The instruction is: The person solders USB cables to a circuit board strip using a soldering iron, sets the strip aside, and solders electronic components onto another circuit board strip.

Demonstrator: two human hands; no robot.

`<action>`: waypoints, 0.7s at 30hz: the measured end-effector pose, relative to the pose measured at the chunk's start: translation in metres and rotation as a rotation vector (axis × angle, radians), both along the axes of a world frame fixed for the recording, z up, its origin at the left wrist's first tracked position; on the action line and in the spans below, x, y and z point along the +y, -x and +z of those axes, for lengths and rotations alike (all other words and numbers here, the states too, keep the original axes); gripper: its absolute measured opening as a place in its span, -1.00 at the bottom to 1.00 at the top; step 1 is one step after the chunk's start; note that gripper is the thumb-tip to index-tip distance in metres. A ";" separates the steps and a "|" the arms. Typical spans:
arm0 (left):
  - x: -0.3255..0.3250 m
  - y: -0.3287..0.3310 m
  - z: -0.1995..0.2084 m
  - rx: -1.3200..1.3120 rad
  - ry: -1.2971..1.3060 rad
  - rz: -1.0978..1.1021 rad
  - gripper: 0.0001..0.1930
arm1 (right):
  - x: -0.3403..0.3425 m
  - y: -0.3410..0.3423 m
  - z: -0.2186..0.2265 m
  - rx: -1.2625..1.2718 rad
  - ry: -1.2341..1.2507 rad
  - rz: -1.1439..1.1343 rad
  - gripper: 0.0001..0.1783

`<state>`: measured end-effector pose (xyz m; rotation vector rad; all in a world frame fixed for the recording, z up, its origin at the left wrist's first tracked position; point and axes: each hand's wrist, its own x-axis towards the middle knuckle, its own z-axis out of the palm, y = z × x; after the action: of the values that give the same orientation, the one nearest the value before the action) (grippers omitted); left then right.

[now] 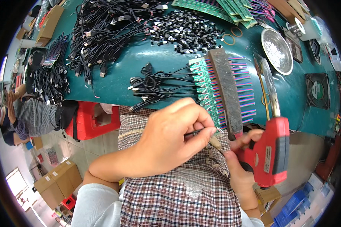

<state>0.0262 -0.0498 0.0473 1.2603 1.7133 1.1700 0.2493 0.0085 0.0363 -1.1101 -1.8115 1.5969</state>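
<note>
Cable end point(195, 132) pinched in left hand point(170, 140) at table edge point(113, 101); right hand point(241, 162) grips red soldering gun point(271, 151)

The left hand point(170, 138) is held in the middle of the view, back turned up, with the fingers curled inward and the thumb and forefinger pinched together at the tips. Its forearm is bent across from the lower left, the elbow covered by a pale sleeve. The right hand point(240, 159) is seen at the lower right, fingers wrapped in a closed grip, forefinger extended forward, the wrist rising from the lower edge.
</note>
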 end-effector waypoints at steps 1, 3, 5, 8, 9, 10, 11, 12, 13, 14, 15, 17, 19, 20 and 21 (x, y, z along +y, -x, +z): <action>-0.001 -0.004 -0.001 -0.004 -0.003 -0.012 -0.90 | 0.000 0.011 0.003 0.021 -0.003 -0.033 -0.26; -0.003 -0.010 -0.003 -0.036 0.027 -0.031 -0.90 | 0.002 0.022 0.005 0.032 -0.009 -0.069 -0.28; -0.005 -0.014 -0.004 -0.046 0.034 -0.048 -0.89 | 0.003 0.021 0.002 0.031 -0.087 -0.001 -0.33; -0.005 -0.021 -0.005 -0.046 0.042 -0.063 -0.89 | 0.001 0.015 -0.002 0.112 0.010 -0.029 -0.27; -0.005 -0.022 -0.005 -0.043 0.043 -0.066 -0.88 | 0.001 0.014 -0.003 0.114 0.012 -0.031 -0.27; -0.005 -0.023 -0.007 -0.041 0.045 -0.067 -0.88 | 0.001 0.013 -0.005 0.131 -0.006 -0.052 -0.29; -0.006 -0.022 -0.010 -0.014 0.002 -0.088 -0.87 | 0.002 0.012 -0.007 0.149 -0.022 -0.072 -0.30; -0.005 -0.022 -0.012 0.014 -0.041 -0.108 -0.86 | 0.001 0.013 -0.005 0.151 -0.019 -0.071 -0.30; -0.006 -0.020 -0.012 0.016 -0.038 -0.107 -0.86 | 0.002 0.013 -0.002 0.153 0.030 -0.109 -0.29; -0.005 -0.016 -0.010 0.039 -0.064 -0.169 -0.86 | 0.002 0.014 0.002 0.154 0.077 -0.149 -0.29; -0.005 -0.014 -0.010 0.061 -0.090 -0.231 -0.86 | 0.002 0.013 0.005 0.154 0.080 -0.150 -0.29; -0.006 -0.015 -0.009 0.030 -0.149 -0.240 -0.85 | 0.003 0.011 0.012 0.348 0.401 -0.263 -0.28; -0.007 -0.016 -0.008 0.021 -0.226 -0.217 -0.86 | 0.004 0.008 0.013 0.356 0.433 -0.283 -0.27; -0.006 -0.014 -0.006 0.020 -0.225 -0.219 -0.86 | 0.006 0.005 0.013 0.361 0.456 -0.314 -0.26; -0.005 -0.011 -0.003 0.078 -0.125 -0.136 -0.87 | 0.007 -0.002 0.011 0.267 0.311 -0.291 -0.34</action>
<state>0.0369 -0.0549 0.0445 1.4923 1.6024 1.1754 0.2514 0.0156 0.0468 -1.1652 -1.2006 1.7842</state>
